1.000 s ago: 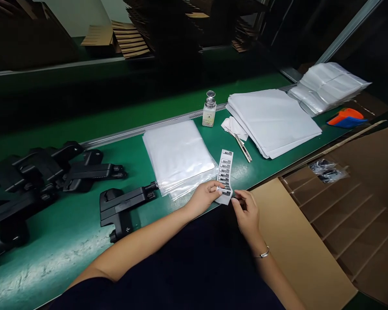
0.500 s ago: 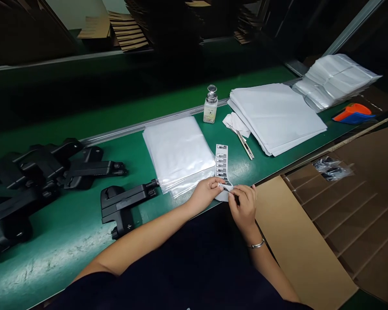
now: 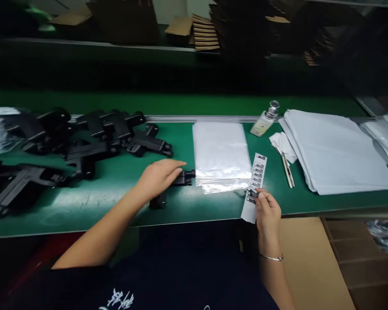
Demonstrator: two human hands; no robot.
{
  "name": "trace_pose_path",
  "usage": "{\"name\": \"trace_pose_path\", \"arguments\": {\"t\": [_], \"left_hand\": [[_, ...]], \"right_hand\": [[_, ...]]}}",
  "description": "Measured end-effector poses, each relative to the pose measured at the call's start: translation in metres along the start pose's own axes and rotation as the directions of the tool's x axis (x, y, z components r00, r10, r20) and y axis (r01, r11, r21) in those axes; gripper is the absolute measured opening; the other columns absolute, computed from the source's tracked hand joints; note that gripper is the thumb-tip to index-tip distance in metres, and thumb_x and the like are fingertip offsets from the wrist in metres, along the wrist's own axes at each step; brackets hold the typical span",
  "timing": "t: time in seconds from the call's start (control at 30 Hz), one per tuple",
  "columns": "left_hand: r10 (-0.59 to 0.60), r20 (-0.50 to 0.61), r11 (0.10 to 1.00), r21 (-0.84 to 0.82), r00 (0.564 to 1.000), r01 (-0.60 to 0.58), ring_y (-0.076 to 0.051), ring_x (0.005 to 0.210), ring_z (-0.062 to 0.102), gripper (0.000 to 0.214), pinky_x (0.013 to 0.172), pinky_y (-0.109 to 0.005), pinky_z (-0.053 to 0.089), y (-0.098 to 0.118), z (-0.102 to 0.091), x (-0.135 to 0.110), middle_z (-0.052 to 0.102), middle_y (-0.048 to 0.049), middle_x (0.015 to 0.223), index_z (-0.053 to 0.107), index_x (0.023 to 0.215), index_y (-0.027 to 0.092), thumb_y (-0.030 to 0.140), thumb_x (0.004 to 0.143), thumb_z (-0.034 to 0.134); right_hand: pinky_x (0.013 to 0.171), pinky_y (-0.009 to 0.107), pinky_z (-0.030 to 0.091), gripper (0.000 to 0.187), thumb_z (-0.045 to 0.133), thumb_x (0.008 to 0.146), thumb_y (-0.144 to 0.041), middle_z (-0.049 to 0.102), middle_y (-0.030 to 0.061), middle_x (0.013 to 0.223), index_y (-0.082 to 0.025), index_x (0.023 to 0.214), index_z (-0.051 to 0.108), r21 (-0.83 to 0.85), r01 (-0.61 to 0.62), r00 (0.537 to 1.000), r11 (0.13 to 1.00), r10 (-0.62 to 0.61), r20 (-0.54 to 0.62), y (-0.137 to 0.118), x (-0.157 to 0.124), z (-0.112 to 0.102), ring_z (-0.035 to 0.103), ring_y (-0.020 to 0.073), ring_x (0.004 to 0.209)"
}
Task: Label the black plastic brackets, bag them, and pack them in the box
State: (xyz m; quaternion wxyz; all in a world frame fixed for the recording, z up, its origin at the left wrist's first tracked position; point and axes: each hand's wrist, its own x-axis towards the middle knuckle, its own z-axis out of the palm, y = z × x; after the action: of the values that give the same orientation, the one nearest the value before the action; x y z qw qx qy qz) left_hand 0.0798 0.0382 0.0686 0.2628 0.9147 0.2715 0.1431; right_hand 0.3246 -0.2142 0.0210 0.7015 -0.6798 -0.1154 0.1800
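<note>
My left hand (image 3: 161, 177) is over a black plastic part (image 3: 183, 178) near the bench's front edge, fingers stretched out and thumb apart. It hides much of the part; whether it touches it I cannot tell. My right hand (image 3: 268, 209) pinches a small dark-printed label (image 3: 253, 192) between thumb and fingers. Beneath that label lies a white strip of printed labels (image 3: 258, 170), its lower end at the bench edge. A stack of clear plastic bags (image 3: 221, 148) lies between my hands, beside the strip.
More black plastic parts (image 3: 87, 148) crowd the left of the green bench (image 3: 116, 211). Behind the strip stands a pump bottle (image 3: 265, 119). To the right are a utility knife (image 3: 287, 168), a crumpled white cloth (image 3: 283, 144) and stacked white sheets (image 3: 339, 150). Cardboard (image 3: 307, 254) sits below right.
My left hand has left the label strip and moved left to the black part. My right hand now holds a label above the strip. The view has turned left.
</note>
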Motion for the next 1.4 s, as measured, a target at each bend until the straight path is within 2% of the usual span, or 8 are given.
{"name": "trace_pose_path", "arguments": {"t": [0.1, 0.17, 0.23, 0.33, 0.4, 0.47, 0.93, 1.4], "left_hand": [[-0.082, -0.008, 0.996, -0.027, 0.997, 0.082, -0.029, 0.132, 0.050, 0.041, 0.113, -0.051, 0.039, -0.056, -0.013, -0.028, 0.064, -0.0098, 0.132, 0.068, 0.118, 0.019, 0.037, 0.095, 0.038], [-0.143, -0.032, 0.984, -0.111, 0.989, 0.138, -0.027, 0.136, 0.046, 0.044, 0.115, -0.050, 0.036, -0.066, -0.002, -0.046, 0.055, -0.0125, 0.139, 0.063, 0.125, 0.017, 0.032, 0.096, 0.035], [-0.195, -0.084, 0.966, -0.187, 0.977, 0.176, -0.026, 0.137, 0.042, 0.042, 0.116, -0.049, 0.035, -0.059, 0.016, -0.059, 0.052, -0.0140, 0.139, 0.059, 0.129, 0.016, 0.027, 0.096, 0.034], [-0.230, -0.115, 0.940, -0.282, 0.966, 0.191, -0.027, 0.142, 0.035, 0.038, 0.117, -0.050, 0.033, -0.039, 0.036, -0.069, 0.048, -0.0136, 0.140, 0.056, 0.128, 0.017, 0.024, 0.097, 0.036], [-0.241, -0.133, 0.927, -0.324, 0.961, 0.188, -0.028, 0.144, 0.032, 0.036, 0.118, -0.052, 0.032, -0.030, 0.041, -0.072, 0.047, -0.0139, 0.142, 0.056, 0.127, 0.017, 0.022, 0.097, 0.037], [-0.255, -0.161, 0.918, -0.351, 0.954, 0.186, -0.029, 0.144, 0.032, 0.034, 0.118, -0.054, 0.031, -0.027, 0.043, -0.073, 0.046, -0.0142, 0.141, 0.056, 0.125, 0.016, 0.021, 0.097, 0.036], [-0.271, -0.190, 0.887, -0.431, 0.944, 0.168, -0.031, 0.141, 0.034, 0.032, 0.116, -0.055, 0.033, -0.030, 0.044, -0.073, 0.048, -0.0130, 0.140, 0.057, 0.122, 0.018, 0.018, 0.096, 0.038], [-0.271, -0.186, 0.882, -0.442, 0.945, 0.166, -0.031, 0.140, 0.035, 0.033, 0.114, -0.055, 0.036, -0.030, 0.041, -0.073, 0.049, -0.0127, 0.139, 0.058, 0.121, 0.019, 0.017, 0.095, 0.039]], "right_hand": [[0.094, 0.046, 0.046, 0.021, 0.074, 0.075, -0.040, 0.065, 0.0070, 0.102, -0.020, 0.075, 0.066, -0.005, 0.115, 0.992, 0.993, -0.115, 0.059, -0.011, 0.002, 0.022, 0.061, 0.0232, 0.098], [0.098, 0.048, 0.044, 0.021, 0.069, 0.079, -0.039, 0.065, 0.0086, 0.107, -0.020, 0.072, 0.063, -0.050, 0.186, 0.964, 0.981, -0.173, 0.201, -0.023, -0.003, 0.050, 0.059, 0.0256, 0.107], [0.102, 0.049, 0.041, 0.022, 0.064, 0.083, -0.037, 0.065, 0.0096, 0.112, -0.021, 0.069, 0.061, -0.110, 0.246, 0.899, 0.963, -0.184, 0.398, -0.032, -0.014, 0.085, 0.056, 0.0272, 0.116], [0.105, 0.049, 0.037, 0.021, 0.061, 0.085, -0.035, 0.064, 0.0095, 0.119, -0.022, 0.069, 0.060, -0.212, 0.316, 0.755, 0.925, -0.110, 0.647, -0.035, -0.034, 0.141, 0.052, 0.0278, 0.124], [0.107, 0.050, 0.035, 0.020, 0.062, 0.082, -0.034, 0.066, 0.0091, 0.117, -0.022, 0.067, 0.059, -0.280, 0.337, 0.685, 0.899, -0.030, 0.728, -0.028, -0.043, 0.170, 0.053, 0.0285, 0.123], [0.108, 0.053, 0.032, 0.021, 0.062, 0.079, -0.034, 0.068, 0.0087, 0.111, -0.023, 0.063, 0.057, -0.339, 0.342, 0.652, 0.876, 0.039, 0.758, -0.019, -0.047, 0.187, 0.055, 0.0294, 0.119], [0.098, 0.047, 0.038, 0.022, 0.059, 0.079, -0.033, 0.067, 0.0070, 0.105, -0.023, 0.060, 0.054, -0.443, 0.440, 0.646, 0.781, 0.067, 0.760, -0.009, -0.051, 0.196, 0.055, 0.0270, 0.110], [0.098, 0.047, 0.038, 0.022, 0.060, 0.080, -0.034, 0.067, 0.0066, 0.105, -0.023, 0.061, 0.056, -0.460, 0.448, 0.626, 0.766, 0.098, 0.773, -0.013, -0.049, 0.196, 0.055, 0.0271, 0.109]]}}
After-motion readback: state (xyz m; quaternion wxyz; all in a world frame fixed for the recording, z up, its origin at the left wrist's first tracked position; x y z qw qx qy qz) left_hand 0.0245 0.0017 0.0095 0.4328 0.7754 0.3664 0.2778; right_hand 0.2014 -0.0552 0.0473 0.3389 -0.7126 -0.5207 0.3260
